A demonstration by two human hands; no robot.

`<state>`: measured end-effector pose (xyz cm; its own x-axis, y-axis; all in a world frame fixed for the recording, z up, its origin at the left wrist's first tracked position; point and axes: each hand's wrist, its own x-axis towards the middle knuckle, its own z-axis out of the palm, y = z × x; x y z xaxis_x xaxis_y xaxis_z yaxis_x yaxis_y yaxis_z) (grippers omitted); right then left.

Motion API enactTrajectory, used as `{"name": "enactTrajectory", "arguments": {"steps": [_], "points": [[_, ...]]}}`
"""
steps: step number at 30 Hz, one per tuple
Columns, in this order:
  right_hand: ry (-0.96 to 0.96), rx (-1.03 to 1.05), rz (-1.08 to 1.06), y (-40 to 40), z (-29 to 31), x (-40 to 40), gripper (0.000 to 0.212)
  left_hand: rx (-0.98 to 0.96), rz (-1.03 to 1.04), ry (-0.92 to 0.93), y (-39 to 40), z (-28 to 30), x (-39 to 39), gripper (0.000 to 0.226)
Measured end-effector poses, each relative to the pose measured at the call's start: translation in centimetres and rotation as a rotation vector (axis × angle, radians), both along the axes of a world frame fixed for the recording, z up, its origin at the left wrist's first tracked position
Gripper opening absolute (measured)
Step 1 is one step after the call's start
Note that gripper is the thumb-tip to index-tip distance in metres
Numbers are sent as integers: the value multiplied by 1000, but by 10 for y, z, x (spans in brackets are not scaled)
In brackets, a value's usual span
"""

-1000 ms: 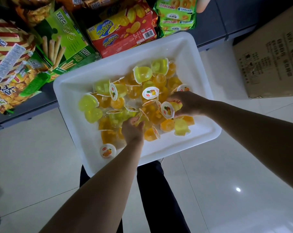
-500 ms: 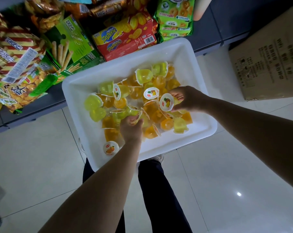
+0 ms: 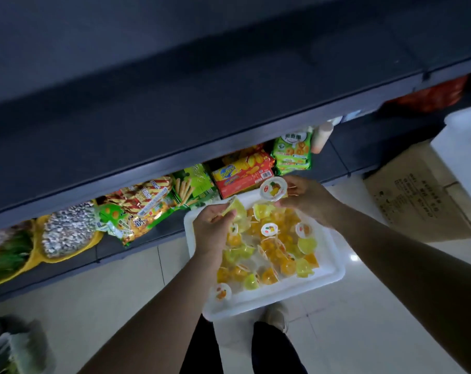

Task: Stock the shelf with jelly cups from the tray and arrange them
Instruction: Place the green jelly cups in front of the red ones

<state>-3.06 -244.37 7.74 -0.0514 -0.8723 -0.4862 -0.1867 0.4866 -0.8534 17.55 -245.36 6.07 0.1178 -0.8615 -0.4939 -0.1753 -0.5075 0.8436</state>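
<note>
A white tray [image 3: 328, 279] rests on the floor in front of my legs, filled with several yellow and orange jelly cups [image 3: 269, 252]. Over the tray's far left corner, my left hand [image 3: 211, 221] is closed on a yellow-green jelly cup [image 3: 235, 210]. My right hand [image 3: 307, 197] is raised above the tray's far edge and grips a jelly cup with a white fruit-print lid [image 3: 273, 188], the lid facing me. A dark, bare shelf board [image 3: 202, 109] spans the upper part of the view.
The bottom shelf holds snack packs: a red biscuit box [image 3: 242, 172], green packs [image 3: 292, 152], striped bags [image 3: 142, 198] and yellow-rimmed bags [image 3: 64, 233]. A cardboard box [image 3: 417, 198] with a white tray [image 3: 463, 147] on it stands at right. Tiled floor lies around the tray.
Both hands have lifted out of the tray, each with a jelly cup. The camera has tilted up, so the dark upper shelf fills the top of the view.
</note>
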Motion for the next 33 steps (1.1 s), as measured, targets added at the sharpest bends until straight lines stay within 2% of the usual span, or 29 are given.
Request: {"name": "enactTrajectory", "arguments": {"steps": [5, 14, 19, 26, 33], "points": [[-42, -164, 24, -21, 112, 6, 46, -132, -39, 183, -16, 110, 7, 24], [-7, -415, 221, -47, 309, 14, 39, -386, -157, 306, -55, 293, 15, 52], [-48, -535, 293, -59, 399, 27, 37, -533, -208, 372, -72, 384, 29, 51], [-109, -692, 253, -100, 481, 70, 35, -669, -198, 377, -114, 473, 62, 56], [-194, -750, 219, -152, 517, 130, 33, -682, -201, 362, -165, 517, 119, 58]]}}
